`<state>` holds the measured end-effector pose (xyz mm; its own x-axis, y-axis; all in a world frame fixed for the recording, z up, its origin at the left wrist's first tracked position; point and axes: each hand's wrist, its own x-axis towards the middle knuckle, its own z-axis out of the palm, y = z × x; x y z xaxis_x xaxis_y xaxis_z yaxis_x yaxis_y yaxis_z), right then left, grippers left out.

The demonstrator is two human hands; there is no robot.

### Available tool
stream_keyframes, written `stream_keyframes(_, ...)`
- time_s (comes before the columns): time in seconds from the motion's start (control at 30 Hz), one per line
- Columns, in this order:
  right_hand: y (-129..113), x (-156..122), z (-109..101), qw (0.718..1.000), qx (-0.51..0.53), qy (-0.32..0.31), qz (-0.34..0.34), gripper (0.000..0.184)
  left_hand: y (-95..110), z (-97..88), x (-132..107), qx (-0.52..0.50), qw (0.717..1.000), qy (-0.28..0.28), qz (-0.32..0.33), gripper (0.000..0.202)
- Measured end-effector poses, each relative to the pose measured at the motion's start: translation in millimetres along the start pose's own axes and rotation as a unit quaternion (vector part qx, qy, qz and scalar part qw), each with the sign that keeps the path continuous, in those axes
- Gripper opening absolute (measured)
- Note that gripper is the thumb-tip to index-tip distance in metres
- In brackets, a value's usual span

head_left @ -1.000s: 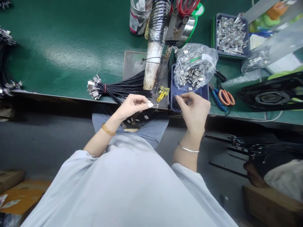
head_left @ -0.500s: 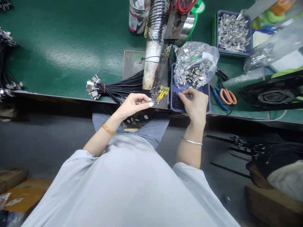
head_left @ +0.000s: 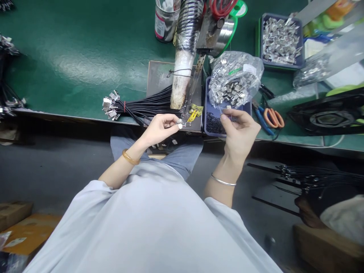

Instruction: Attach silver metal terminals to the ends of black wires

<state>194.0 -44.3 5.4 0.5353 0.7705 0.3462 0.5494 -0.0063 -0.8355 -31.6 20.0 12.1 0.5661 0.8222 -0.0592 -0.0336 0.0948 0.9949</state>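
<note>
My left hand [head_left: 163,128] is closed in a pinch at the table's front edge. A small silvery metal connector [head_left: 187,124] sticks out past its thumb tip. Just behind that hand lies a bundle of black cables [head_left: 153,101], tied with a red band, with metal plugs [head_left: 110,105] at the left end. My right hand [head_left: 239,127] is pinched over the right front of a blue tray [head_left: 208,91]; whatever is between its fingertips is too small to name. Small black parts [head_left: 214,123] fill the tray's front left, and a clear bag of metal connectors [head_left: 234,81] rests on its back.
A wrapped duct [head_left: 182,72] hangs down beside a soldering stand with a solder wire spool [head_left: 226,36]. To the right are blue-handled pliers [head_left: 264,119], orange-handled scissors [head_left: 274,117] and a black fan [head_left: 327,110]. A bin of metal shells [head_left: 281,40] stands at back right.
My right hand has lifted away from the small black parts and shifted slightly right, its fingertips still pinched. My left hand has stayed almost in place with the connector.
</note>
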Motion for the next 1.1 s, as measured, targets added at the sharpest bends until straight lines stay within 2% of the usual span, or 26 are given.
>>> stream_keyframes(0.07, -15.1, -12.1, 7.1, 0.996, 0.072, -0.044, 0.015, 0.029, -0.7, 2.2, -1.2, 0.019, 0.999, 0.024, 0.013, 0.016)
stream_keyframes(0.13, -30.8, -25.7, 16.4, 0.991, 0.099, -0.083, 0.030, 0.028, -1.1, 5.5, -3.5, 0.049, 0.997, 0.051, 0.029, 0.016)
stream_keyframes(0.27, -49.7, -45.0, 33.3, 0.992, 0.048, -0.117, 0.018, 0.028, -1.0, 13.1, -9.3, 0.089, 0.991, 0.084, 0.048, 0.015)
stream_keyframes(0.4, -51.0, -47.5, 38.7, 0.990, 0.027, -0.135, 0.000, 0.029, -0.5, 17.2, -13.0, 0.101, 0.989, 0.092, 0.053, 0.013)
stream_keyframes(0.77, -52.8, -46.8, 35.6, 0.984, 0.031, -0.175, -0.002, 0.026, -1.9, 17.6, -13.5, 0.172, 0.974, 0.100, 0.113, 0.016)
stream_keyframes(0.97, -54.7, -47.5, 36.2, 0.985, -0.003, -0.167, -0.034, 0.025, -2.6, 17.5, -13.7, 0.192, 0.967, 0.096, 0.133, 0.015)
stream_keyframes(1.03, -56.0, -47.9, 36.7, 0.986, -0.015, -0.162, -0.047, 0.029, -3.0, 15.8, -14.2, 0.192, 0.967, 0.091, 0.141, 0.015)
stream_keyframes(1.1, -56.4, -47.3, 36.7, 0.987, -0.001, -0.159, -0.032, 0.034, -2.8, 12.5, -14.6, 0.184, 0.969, 0.075, 0.149, 0.013)
